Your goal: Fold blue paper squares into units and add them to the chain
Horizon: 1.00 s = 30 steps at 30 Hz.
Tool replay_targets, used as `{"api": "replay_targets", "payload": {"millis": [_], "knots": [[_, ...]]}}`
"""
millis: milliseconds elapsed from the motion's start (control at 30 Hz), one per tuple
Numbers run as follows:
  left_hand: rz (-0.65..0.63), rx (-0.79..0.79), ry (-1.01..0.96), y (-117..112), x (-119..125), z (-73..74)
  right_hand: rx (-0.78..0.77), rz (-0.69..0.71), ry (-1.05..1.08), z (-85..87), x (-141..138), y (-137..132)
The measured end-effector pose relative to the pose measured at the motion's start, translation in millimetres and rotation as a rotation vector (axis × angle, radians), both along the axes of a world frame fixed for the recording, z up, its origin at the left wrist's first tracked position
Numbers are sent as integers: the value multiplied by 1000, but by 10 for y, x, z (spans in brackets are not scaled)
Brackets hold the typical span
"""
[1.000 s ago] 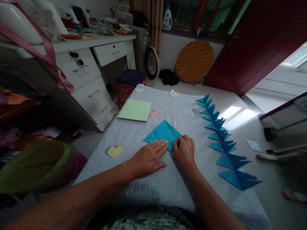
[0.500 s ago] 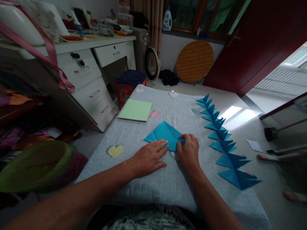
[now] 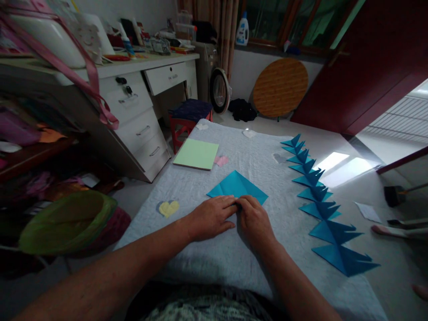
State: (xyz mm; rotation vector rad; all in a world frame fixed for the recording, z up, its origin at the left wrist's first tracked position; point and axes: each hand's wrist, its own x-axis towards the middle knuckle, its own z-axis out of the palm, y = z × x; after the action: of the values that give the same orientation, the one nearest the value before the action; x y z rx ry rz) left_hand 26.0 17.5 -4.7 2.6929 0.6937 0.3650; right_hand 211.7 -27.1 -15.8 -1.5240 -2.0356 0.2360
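Observation:
A sheet of blue origami paper (image 3: 238,184) with crease lines lies on the cloth-covered table, one corner pointing away from me. My left hand (image 3: 213,217) rests with its fingers stretched out over the near left edge of the paper. Against its fingertips, my right hand (image 3: 254,217) has curled fingers and a thumb pinching the near edge of the sheet. The near corner is hidden under both hands. To the right stands a row of several folded blue paper cranes (image 3: 323,209).
A stack of light green paper squares (image 3: 196,154) lies at the table's far left. The grey tablecloth (image 3: 197,263) bears heart patches. A lined bin (image 3: 68,223) stands on the floor at left, beside a white desk (image 3: 133,111). A stool (image 3: 190,110) stands beyond the table.
My right hand has moved from the paper's right corner to the middle of its near edge, beside my left fingertips. The right corner now lies uncovered. The view has shifted slightly.

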Motion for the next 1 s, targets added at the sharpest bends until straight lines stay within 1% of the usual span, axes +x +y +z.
{"api": "replay_targets", "payload": {"millis": [67,200,267,333,400,633,833,1000], "knots": [[56,-42,-50,92,-73,13,-8,-5,-50,26,-4,-2],[298,-94,-96,319,-275,35,-35,21,-135,100,-40,-4],[369,-148,-90,412,-365,40,-43,26,-174,127,-62,-5],[394,-196,-94,470,-424,43,-44,26,-208,145,-79,-10],[405,-208,-92,496,-450,44,-46,37,-240,160,-90,-22],[444,-143,5,498,-422,19,-97,102,-372,226,-134,-88],[475,-104,59,483,-413,-7,-135,82,-408,226,-177,-109],[548,-89,91,442,-420,12,-136,77,-404,239,-182,-114]]}}
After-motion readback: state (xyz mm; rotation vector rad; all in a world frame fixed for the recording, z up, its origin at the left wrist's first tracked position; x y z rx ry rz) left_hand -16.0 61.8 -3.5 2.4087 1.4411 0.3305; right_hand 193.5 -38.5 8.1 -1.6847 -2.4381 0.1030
